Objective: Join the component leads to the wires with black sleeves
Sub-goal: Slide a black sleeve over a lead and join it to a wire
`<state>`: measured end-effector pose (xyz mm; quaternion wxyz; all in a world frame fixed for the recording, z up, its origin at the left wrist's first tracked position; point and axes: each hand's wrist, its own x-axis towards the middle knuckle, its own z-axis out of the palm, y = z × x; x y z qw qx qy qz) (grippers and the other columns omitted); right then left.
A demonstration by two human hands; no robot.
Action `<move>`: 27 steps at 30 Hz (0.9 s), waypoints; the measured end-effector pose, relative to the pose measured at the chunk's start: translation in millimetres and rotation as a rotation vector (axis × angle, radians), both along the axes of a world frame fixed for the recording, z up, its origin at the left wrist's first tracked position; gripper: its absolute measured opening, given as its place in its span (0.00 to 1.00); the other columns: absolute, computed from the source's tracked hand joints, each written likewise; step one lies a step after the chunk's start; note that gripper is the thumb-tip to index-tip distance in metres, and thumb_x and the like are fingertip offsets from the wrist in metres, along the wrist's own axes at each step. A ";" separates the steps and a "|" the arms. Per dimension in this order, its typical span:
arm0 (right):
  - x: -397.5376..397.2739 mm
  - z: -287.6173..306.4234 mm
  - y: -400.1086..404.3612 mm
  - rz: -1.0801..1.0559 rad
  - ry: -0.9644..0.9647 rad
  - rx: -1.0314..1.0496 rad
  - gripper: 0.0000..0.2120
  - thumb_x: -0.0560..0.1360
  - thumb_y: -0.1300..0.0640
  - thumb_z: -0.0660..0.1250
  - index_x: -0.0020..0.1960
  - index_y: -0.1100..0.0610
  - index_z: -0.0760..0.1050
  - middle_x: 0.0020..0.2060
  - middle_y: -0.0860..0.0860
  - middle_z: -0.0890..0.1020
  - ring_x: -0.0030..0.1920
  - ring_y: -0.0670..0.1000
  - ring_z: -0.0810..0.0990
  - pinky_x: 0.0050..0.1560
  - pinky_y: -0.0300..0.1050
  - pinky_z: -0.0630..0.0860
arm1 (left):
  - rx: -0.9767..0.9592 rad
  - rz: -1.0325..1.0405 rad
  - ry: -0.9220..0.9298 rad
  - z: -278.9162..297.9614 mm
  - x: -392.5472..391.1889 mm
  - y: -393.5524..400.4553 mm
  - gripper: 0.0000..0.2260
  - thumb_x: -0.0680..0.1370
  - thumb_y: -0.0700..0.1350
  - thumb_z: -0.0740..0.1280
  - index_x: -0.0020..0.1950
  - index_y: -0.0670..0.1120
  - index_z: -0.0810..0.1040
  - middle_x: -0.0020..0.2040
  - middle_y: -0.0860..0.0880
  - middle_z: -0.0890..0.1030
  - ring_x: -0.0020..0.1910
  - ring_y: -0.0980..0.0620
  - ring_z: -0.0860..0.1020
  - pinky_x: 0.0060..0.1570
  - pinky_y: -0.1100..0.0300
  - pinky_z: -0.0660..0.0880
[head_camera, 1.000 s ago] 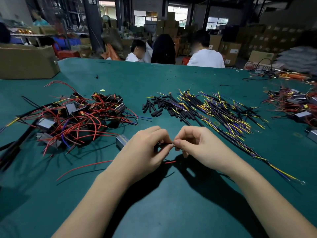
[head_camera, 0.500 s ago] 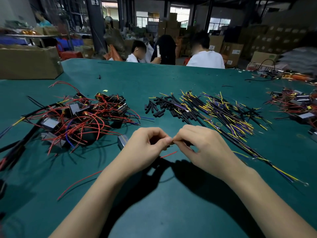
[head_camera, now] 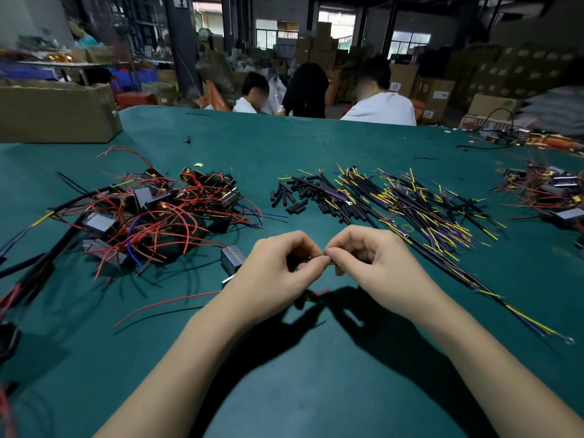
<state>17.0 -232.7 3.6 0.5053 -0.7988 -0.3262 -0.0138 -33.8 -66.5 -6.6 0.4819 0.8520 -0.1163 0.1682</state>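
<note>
Pinching a thin lead (head_camera: 311, 259) between them, the left hand (head_camera: 278, 273) and right hand (head_camera: 374, 263) are meeting above the tabletop (head_camera: 316, 390), components (head_camera: 151, 213) lying left, sleeved wires (head_camera: 395, 200) right.

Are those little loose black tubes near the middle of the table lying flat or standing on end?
Lying flat. The short black sleeves rest on their sides on the green table, scattered at varied angles, none upright.

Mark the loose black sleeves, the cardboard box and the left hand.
black sleeves (head_camera: 289, 196), head view, middle of the loose pile
cardboard box (head_camera: 57, 116), head view, front wall
left hand (head_camera: 278, 270), head view, back of hand
</note>
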 end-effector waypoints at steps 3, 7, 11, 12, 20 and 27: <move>-0.4 2.2 -1.5 0.019 0.031 -0.008 0.07 0.75 0.61 0.68 0.39 0.53 0.78 0.33 0.52 0.82 0.34 0.50 0.79 0.41 0.44 0.75 | -0.008 0.000 0.029 1.2 0.6 -0.4 0.04 0.74 0.42 0.70 0.40 0.46 0.78 0.33 0.44 0.78 0.31 0.54 0.71 0.35 0.59 0.71; -0.8 4.7 -3.3 0.046 0.026 -0.037 0.06 0.74 0.61 0.70 0.40 0.52 0.79 0.34 0.49 0.83 0.39 0.58 0.79 0.43 0.52 0.76 | -0.020 -0.001 0.054 -0.5 1.2 -0.5 0.06 0.73 0.38 0.69 0.39 0.48 0.77 0.30 0.51 0.73 0.30 0.54 0.69 0.35 0.60 0.69; 0.4 5.7 -6.8 0.010 -0.094 -0.169 0.06 0.73 0.60 0.71 0.40 0.50 0.79 0.33 0.46 0.81 0.34 0.52 0.76 0.37 0.42 0.73 | -0.017 -0.027 0.049 -0.2 1.4 1.3 0.06 0.74 0.38 0.69 0.40 0.49 0.77 0.32 0.48 0.76 0.31 0.49 0.71 0.36 0.56 0.71; 0.6 5.4 -7.3 -0.012 -0.137 -0.219 0.05 0.72 0.59 0.71 0.40 0.50 0.79 0.32 0.45 0.80 0.33 0.48 0.75 0.36 0.40 0.72 | -0.005 -0.025 0.040 -0.4 1.5 2.0 0.06 0.74 0.39 0.69 0.41 0.50 0.77 0.34 0.46 0.79 0.33 0.46 0.73 0.38 0.54 0.73; -9.0 8.5 1.6 -0.148 -0.540 -0.601 0.05 0.76 0.51 0.63 0.46 0.50 0.76 0.43 0.45 0.78 0.46 0.48 0.76 0.46 0.41 0.63 | 0.126 0.047 -0.010 -5.7 3.8 -0.8 0.05 0.75 0.41 0.69 0.42 0.50 0.78 0.36 0.50 0.81 0.35 0.51 0.77 0.40 0.54 0.75; -11.5 7.2 3.9 -0.179 -0.615 -0.623 0.06 0.78 0.53 0.60 0.52 0.50 0.73 0.47 0.46 0.77 0.49 0.50 0.75 0.49 0.44 0.63 | 0.169 0.062 -0.032 -5.9 3.9 -0.2 0.04 0.74 0.39 0.69 0.43 0.47 0.79 0.35 0.51 0.80 0.32 0.58 0.73 0.37 0.63 0.71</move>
